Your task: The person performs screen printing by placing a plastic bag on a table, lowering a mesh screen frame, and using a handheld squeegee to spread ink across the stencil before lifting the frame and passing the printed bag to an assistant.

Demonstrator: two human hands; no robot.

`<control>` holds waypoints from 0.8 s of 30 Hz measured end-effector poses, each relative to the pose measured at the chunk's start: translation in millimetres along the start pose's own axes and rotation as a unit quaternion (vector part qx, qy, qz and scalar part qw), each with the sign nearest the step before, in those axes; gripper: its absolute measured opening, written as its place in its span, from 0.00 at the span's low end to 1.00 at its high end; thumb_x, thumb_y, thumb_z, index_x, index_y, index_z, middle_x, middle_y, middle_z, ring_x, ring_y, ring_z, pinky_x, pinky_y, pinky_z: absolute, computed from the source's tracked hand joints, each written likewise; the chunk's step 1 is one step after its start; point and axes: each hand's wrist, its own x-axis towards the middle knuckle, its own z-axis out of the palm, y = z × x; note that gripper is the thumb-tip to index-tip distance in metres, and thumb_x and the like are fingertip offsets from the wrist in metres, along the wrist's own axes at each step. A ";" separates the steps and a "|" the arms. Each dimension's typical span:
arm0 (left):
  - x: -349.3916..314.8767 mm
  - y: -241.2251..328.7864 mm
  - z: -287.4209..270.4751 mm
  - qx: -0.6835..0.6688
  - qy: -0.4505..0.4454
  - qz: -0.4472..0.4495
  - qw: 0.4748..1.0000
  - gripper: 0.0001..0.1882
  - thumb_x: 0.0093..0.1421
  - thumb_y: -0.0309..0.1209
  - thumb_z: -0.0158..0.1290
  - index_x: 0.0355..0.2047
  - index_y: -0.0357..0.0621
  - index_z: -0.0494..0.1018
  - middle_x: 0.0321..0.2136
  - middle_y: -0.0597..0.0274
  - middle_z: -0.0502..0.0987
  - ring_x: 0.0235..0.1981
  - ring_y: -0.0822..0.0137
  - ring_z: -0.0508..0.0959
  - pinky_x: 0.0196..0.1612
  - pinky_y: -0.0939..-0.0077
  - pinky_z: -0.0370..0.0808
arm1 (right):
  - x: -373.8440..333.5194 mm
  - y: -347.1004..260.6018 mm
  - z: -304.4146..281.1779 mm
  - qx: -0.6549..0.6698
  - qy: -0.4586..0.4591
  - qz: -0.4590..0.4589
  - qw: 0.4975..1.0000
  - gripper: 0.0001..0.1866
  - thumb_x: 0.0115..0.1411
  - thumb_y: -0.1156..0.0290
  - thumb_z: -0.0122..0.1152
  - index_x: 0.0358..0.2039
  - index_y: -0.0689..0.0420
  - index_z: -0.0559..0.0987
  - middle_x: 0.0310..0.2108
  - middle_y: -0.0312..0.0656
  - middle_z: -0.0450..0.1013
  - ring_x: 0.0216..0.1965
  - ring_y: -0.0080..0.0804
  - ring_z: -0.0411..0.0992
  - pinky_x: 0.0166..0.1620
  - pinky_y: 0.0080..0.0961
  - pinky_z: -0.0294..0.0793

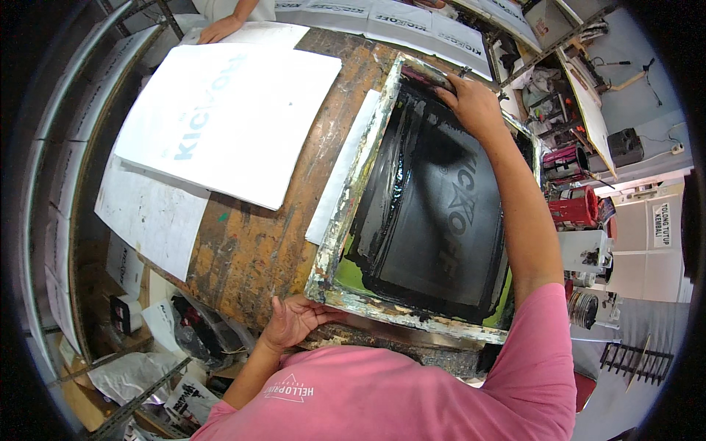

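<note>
A silkscreen frame (pixel 351 300) with paint-crusted wooden edges lies tilted on the worktable in front of me. Its mesh (pixel 419 198) is coated with black ink, thickest in a wet streak on the left, and large lettering shows through. At the frame's far end my right hand (pixel 471 106) is closed over a dark, ink-stained squeegee (pixel 426 78); my fingers partly cover it. My left hand (pixel 300 320) is by the near left corner, palm turned up, thumb apart and fingertips at the frame's edge. A white sheet (pixel 342 173) sticks out from under the frame's left side.
A stack of printed white sheets (pixel 228 121) lies on the stained wooden table (pixel 246 239). Another person's hand (pixel 220 29) rests at its far edge. Racks with sheets (pixel 62 220) stand left; ink cans (pixel 573 207) and shelves are at right.
</note>
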 end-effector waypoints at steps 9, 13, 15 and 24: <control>4.2 0.5 -4.4 0.018 -0.013 0.006 1.000 0.54 0.62 0.76 0.37 0.60 0.33 0.72 0.61 0.34 0.72 0.66 0.36 0.68 0.71 0.33 0.57 | 8.6 -2.1 -2.6 0.009 0.026 -0.011 1.000 0.24 0.66 0.45 0.58 0.49 0.53 0.82 0.38 0.55 0.82 0.43 0.58 0.80 0.46 0.52 0.78; 4.6 2.6 -0.9 0.031 -0.010 0.001 0.999 0.57 0.62 0.77 0.36 0.61 0.30 0.71 0.61 0.34 0.72 0.66 0.37 0.69 0.71 0.34 0.57 | 13.0 -4.7 2.0 -0.012 0.041 -0.034 0.999 0.24 0.67 0.49 0.59 0.54 0.52 0.80 0.36 0.55 0.81 0.39 0.58 0.80 0.43 0.51 0.78; 4.6 3.3 0.2 0.040 -0.004 -0.003 0.999 0.58 0.61 0.78 0.36 0.61 0.28 0.70 0.61 0.34 0.72 0.66 0.37 0.69 0.71 0.35 0.58 | 14.7 -6.5 4.4 -0.017 0.048 -0.038 0.998 0.23 0.67 0.49 0.60 0.53 0.51 0.81 0.35 0.55 0.81 0.39 0.57 0.80 0.43 0.51 0.78; 3.2 0.1 -3.3 0.016 -0.001 0.003 1.000 0.56 0.61 0.77 0.37 0.60 0.30 0.72 0.60 0.34 0.73 0.65 0.35 0.69 0.70 0.33 0.58 | 10.8 -13.2 3.9 -0.031 0.033 -0.025 0.999 0.22 0.66 0.49 0.61 0.48 0.54 0.82 0.34 0.54 0.81 0.38 0.55 0.81 0.42 0.50 0.79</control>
